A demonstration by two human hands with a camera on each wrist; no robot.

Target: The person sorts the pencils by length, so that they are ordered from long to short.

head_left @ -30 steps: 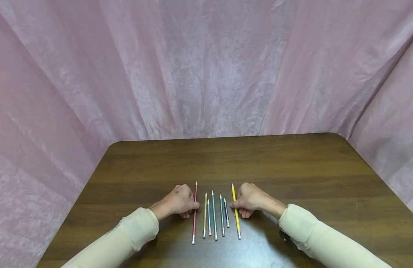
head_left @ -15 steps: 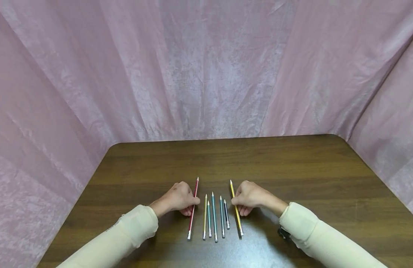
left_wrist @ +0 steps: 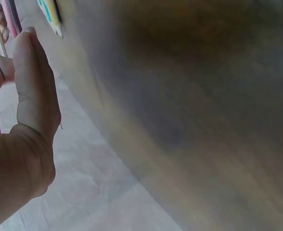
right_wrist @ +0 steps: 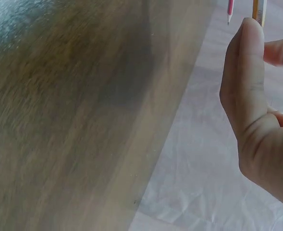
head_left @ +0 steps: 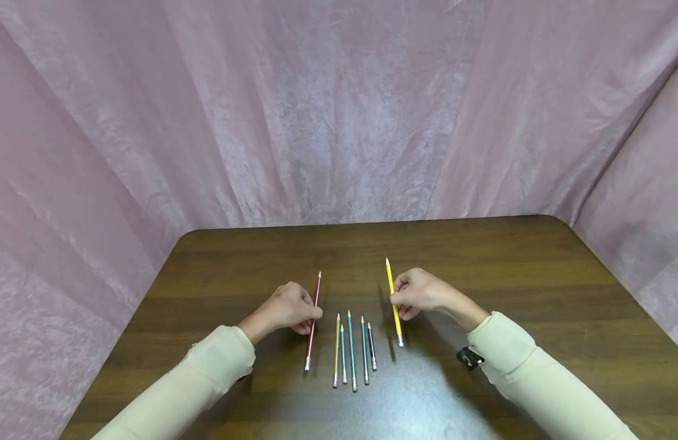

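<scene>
My left hand (head_left: 288, 308) pinches a red pencil (head_left: 317, 287) near its middle, point away from me and white eraser end toward me. With thumb and fingers my right hand (head_left: 422, 292) grips a yellow pencil (head_left: 397, 322), its shadow apart from it on the table. Between the hands, nearer me, several pencils lie side by side: a yellow-gold pencil (head_left: 336, 351), teal ones such as the long teal pencil (head_left: 352, 351), and a short dark pencil (head_left: 372, 347). In the left wrist view the left thumb and fingers meet at the pencil, partly cut off by the frame.
A brown wooden table (head_left: 234, 263) with rounded far corners lies under everything. Pink velvety curtains (head_left: 339, 122) hang behind it and along both sides. A dark wrist device (head_left: 469, 358) shows below the right sleeve.
Both hands have lifted their pencils and moved away from me, the right one farther and slightly rightward. The red pencil now tilts, with its eraser end swung left. The lying pencils stay put.
</scene>
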